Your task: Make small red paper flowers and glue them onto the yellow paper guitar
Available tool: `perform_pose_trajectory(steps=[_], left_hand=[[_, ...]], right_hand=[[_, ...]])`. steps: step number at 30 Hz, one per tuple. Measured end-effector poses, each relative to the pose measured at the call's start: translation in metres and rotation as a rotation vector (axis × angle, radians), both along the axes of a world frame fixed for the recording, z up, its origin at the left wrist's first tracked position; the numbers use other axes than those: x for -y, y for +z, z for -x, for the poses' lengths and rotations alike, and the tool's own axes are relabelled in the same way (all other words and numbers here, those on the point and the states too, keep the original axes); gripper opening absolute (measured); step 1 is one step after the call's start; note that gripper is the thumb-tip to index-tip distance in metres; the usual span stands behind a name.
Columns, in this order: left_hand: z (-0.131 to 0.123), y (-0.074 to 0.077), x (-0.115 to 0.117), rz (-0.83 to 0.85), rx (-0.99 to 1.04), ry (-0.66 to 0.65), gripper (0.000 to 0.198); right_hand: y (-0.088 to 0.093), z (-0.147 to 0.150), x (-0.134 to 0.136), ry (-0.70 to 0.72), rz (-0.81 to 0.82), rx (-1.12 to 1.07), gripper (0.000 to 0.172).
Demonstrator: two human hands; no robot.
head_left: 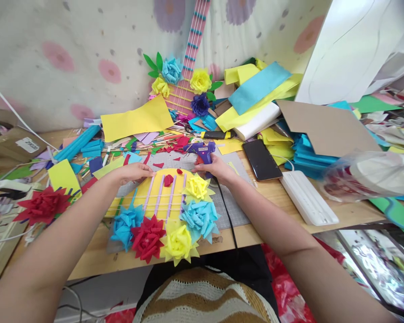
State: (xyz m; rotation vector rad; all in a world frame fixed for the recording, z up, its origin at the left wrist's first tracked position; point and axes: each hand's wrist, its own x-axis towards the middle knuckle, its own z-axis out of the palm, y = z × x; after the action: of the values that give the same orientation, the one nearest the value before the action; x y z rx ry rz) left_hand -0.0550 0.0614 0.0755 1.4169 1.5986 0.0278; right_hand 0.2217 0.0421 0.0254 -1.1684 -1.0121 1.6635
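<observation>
A yellow paper guitar (151, 202) lies on the table before me, with lilac strips and white strings across it. Blue, red and yellow paper flowers (178, 242) line its near edge and right side. Two small red paper pieces (169, 180) sit on its upper part. My left hand (136, 172) is closed at the guitar's far left edge, fingertips pressed together on it. In my right hand (218, 169) is a purple hot glue gun (202, 151), just beyond the guitar's far right edge; its black cord runs toward me. A grey cutting mat (234, 208) shows underneath.
A pink paper guitar (188, 85) with flowers leans at the back. Coloured paper scraps cover the far table. To the right are a phone (261, 160), a white power bank (308, 197), cardboard (330, 128) and a plastic-wrapped roll (373, 175). A red flower (43, 205) lies left.
</observation>
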Motion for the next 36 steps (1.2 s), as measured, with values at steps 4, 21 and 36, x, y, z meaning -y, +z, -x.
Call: perform_pose_trajectory(steps=[4,21,36], left_hand=[[-0.004,0.001,-0.003,0.069,0.049,0.163,0.042],[0.003,-0.003,-0.034,-0.351,-0.015,0.077,0.036],[0.002,0.007,-0.02,-0.248,0.369,-0.118,0.064]], right_hand=[[0.0,-0.002,-0.002,-0.031,-0.007,-0.023,0.039],[-0.012,-0.034,-0.063,-0.141,-0.517,0.807,0.035],[-0.03,-0.063,-0.057,-0.306,-0.419,0.996,0.037]])
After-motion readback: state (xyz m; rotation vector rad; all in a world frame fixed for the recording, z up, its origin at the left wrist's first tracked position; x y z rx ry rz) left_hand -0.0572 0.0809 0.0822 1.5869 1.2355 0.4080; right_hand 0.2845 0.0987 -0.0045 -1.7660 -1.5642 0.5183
